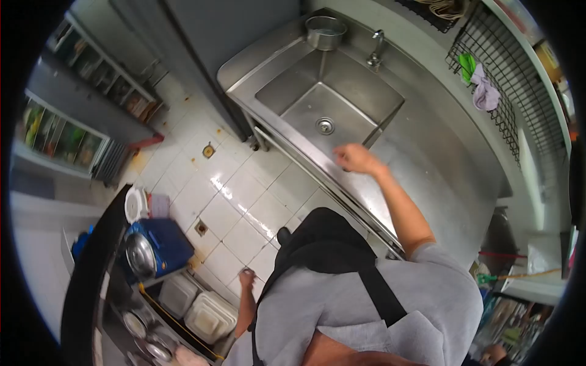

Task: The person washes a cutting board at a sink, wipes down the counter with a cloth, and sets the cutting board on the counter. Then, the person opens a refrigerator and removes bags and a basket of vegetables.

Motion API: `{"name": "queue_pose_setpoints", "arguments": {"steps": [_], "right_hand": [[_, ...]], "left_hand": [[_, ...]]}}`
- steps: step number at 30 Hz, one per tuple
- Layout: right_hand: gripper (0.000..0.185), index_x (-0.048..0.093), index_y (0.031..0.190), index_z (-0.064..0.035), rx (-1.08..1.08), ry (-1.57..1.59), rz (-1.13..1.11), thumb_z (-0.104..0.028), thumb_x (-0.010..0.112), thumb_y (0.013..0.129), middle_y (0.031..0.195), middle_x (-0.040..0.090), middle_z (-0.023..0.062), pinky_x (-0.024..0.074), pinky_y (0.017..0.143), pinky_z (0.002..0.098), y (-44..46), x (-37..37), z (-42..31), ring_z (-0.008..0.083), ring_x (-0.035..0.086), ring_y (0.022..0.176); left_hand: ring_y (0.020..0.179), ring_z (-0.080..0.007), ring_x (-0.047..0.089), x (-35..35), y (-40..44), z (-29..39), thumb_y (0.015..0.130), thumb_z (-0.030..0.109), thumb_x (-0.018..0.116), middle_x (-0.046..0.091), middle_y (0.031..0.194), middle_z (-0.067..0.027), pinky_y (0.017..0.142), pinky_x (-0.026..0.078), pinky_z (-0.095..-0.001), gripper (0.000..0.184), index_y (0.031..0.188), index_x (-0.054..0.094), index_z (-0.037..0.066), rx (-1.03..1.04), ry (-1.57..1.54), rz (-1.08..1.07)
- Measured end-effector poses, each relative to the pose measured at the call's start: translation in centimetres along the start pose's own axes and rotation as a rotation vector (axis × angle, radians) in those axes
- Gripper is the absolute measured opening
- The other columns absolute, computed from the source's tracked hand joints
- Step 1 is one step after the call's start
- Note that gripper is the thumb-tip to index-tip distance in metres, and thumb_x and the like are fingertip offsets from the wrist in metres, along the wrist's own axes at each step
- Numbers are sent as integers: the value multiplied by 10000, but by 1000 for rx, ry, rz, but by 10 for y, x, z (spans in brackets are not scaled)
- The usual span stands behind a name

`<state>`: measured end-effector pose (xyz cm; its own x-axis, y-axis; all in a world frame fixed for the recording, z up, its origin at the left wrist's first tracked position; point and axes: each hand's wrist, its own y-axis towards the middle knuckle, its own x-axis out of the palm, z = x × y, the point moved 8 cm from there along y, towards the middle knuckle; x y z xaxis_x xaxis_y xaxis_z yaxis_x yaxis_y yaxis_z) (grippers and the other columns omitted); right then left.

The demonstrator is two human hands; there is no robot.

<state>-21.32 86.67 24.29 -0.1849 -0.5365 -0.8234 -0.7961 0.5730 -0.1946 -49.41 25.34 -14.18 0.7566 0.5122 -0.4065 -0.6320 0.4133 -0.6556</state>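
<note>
Though contact is unclear, the right hand [356,158] is by the sink [314,105].

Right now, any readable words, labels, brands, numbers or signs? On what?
None readable.
Clustered small goods at lower right: too small and blurred.
Dark-blue boxy container: no legible lettering.
Stainless-steel sink, plain black apron: no lettering visible.
</note>
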Motion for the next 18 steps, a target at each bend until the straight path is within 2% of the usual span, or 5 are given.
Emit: {"name": "queue_pose_setpoints", "arguments": {"steps": [4,6,10,16,18], "right_hand": [[371,667,1189,46,379,605,328,-213,671,924,900,734,120,566,712,367,19,-92,132,217,703,764],[417,637,1230,75,448,494,404,-217,669,934,892,718,99,563,704,349,48,-128,202,194,690,743],[507,640,1281,17,590,260,857,-335,658,917,1215,672,273,507,984,433,117,-188,341,379,649,1161],[395,657,1229,-7,575,19,931,-255,640,923,1168,665,273,489,985,498,186,-218,375,446,614,1136],[310,686,1182,-45,558,-124,679,-193,633,915,1093,685,259,514,938,498,198,-202,364,453,634,1067]], "left_hand": [[686,-142,656,-38,109,262,863,64,599,702,892,-99,538,488,-262,318,1168,625,-18,398,-92,-23],[814,-129,654,-19,104,409,890,105,592,703,938,-79,630,485,-251,342,1200,623,-35,473,-25,-88],[881,-149,661,50,69,626,929,122,631,696,992,-75,733,490,-272,329,1224,625,-24,639,-58,-219],[952,-155,672,254,62,762,932,106,659,709,1046,-89,807,503,-276,324,1234,628,-10,647,-79,-727],[946,-152,670,326,69,785,934,123,673,709,1054,-96,801,506,-278,343,1242,628,-19,689,-23,-829]]}}
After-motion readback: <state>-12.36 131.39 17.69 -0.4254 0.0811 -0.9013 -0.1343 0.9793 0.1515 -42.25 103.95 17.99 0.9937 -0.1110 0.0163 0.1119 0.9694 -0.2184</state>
